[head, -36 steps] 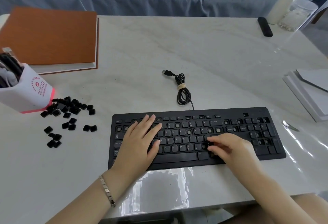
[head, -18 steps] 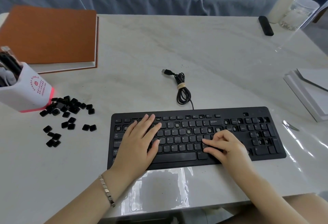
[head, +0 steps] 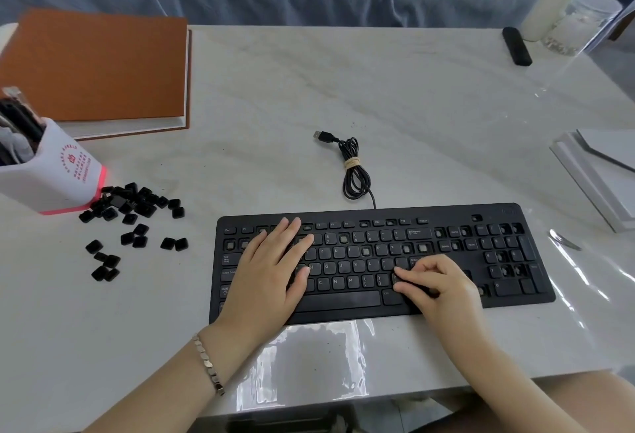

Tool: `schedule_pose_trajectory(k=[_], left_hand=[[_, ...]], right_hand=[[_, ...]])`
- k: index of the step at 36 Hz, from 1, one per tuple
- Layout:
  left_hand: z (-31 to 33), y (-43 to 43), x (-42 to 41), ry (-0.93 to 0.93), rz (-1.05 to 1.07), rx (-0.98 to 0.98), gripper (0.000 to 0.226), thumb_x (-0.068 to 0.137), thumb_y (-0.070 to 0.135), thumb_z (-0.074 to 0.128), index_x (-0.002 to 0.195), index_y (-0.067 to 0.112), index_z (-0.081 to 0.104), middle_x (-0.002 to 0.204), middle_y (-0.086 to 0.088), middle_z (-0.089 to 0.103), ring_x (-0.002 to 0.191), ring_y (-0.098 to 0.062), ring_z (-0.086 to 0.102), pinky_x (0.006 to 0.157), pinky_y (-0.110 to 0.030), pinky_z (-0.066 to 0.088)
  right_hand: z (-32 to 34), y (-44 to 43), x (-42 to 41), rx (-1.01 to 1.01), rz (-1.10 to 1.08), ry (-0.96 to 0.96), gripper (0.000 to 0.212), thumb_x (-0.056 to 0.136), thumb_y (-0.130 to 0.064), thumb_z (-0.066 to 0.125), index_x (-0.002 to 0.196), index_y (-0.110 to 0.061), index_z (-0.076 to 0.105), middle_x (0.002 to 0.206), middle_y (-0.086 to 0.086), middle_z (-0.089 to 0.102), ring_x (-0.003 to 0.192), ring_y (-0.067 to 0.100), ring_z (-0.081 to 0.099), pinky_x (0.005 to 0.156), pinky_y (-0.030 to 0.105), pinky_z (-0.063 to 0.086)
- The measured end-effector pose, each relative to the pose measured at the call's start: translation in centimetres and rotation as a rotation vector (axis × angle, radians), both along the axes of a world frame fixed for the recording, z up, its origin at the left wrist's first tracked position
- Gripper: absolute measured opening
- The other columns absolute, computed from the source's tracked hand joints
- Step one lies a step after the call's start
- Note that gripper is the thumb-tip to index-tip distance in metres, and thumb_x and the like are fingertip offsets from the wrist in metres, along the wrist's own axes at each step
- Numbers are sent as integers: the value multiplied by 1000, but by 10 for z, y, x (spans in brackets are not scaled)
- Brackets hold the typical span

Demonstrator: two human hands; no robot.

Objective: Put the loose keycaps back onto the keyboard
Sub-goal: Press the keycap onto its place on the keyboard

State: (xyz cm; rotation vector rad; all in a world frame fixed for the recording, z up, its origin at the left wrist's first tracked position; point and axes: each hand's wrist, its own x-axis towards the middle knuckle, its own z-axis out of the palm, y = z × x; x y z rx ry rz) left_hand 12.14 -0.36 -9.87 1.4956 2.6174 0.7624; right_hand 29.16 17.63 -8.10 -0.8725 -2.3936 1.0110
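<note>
Keyboard (head: pixel 446 214) partly covered by both hands.
The left hand (head: pixel 271 271) is laid flat, open; whether anything is pinched under the curled right hand (head: pixel 436 281) cannot be told.

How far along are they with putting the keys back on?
Most keys on the keyboard look seated. The left hand rests flat on it while the right hand seems to pinch one keycap into the bottom letter row. Several bare sockets remain, and loose keycaps wait beside the white holder.
</note>
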Motion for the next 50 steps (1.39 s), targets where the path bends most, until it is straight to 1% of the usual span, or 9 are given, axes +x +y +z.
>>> schedule_pose_trajectory(k=[4,6,9,20,27,34,38,41,50], left_hand=[[0,1,0,-2,-1,3,41,91,29,40,127,15,55,140,-8,49,134,-18,34,109,-39,23],[0,1,0,-4,-3,6,41,91,29,40,127,15,55,139,-9,49,133,-19,34,108,-40,24],[1,0,0,-8,-1,3,41,91,29,40,127,16,54,140,-8,49,134,-18,34,109,-39,23],[5,0,1,-54,-13,-40,43,90,30,39,126,14,58,140,-9,49,134,-17,32,110,-37,21],[17,-12,0,-210,63,105,41,95,24,44,135,26,47,143,22,24,130,15,11,107,-3,-2],[27,-76,-36,-183,400,88,36,85,17,50,117,9,64,130,-3,55,120,-20,50,101,-29,29],[30,-118,-62,-95,578,11,29,80,15,56,108,12,66,120,-3,61,107,-19,53,84,-32,37],[26,-140,-76,-114,675,-88,30,84,16,66,114,15,65,120,-1,58,107,-26,51,85,-36,38],[25,-155,-87,-168,624,-68,11,91,20,59,96,14,68,97,13,49,97,-14,46,75,-21,32]], right_hand=[[-5,-9,6,335,31,-10,5,80,-11,71,82,-9,74,72,-3,51,69,7,44,64,19,42],[-7,-14,11,513,75,-31,20,86,-22,60,91,-10,75,70,0,48,64,15,41,56,30,42],[-5,-19,14,558,81,-65,33,85,-27,49,101,-11,72,69,0,43,65,14,34,55,28,34],[4,-19,12,500,79,-152,30,83,-27,50,93,-13,75,63,-2,44,55,19,46,51,30,38],[31,-40,-27,242,140,-178,6,81,-16,68,78,-17,73,68,-8,55,67,13,54,59,25,47],[57,-91,-97,1,409,-173,21,92,-28,52,92,-19,70,84,-7,62,82,8,55,77,27,47],[55,-114,-131,-8,513,-196,23,94,-27,48,101,-22,69,89,-8,59,90,9,55,81,25,44],[51,-126,-150,37,575,-228,24,93,-23,46,101,-19,69,90,-8,55,91,10,51,81,26,43],[40,-152,-204,142,697,-369,32,96,-20,44,125,-16,56,127,1,47,116,20,46,91,29,40]])
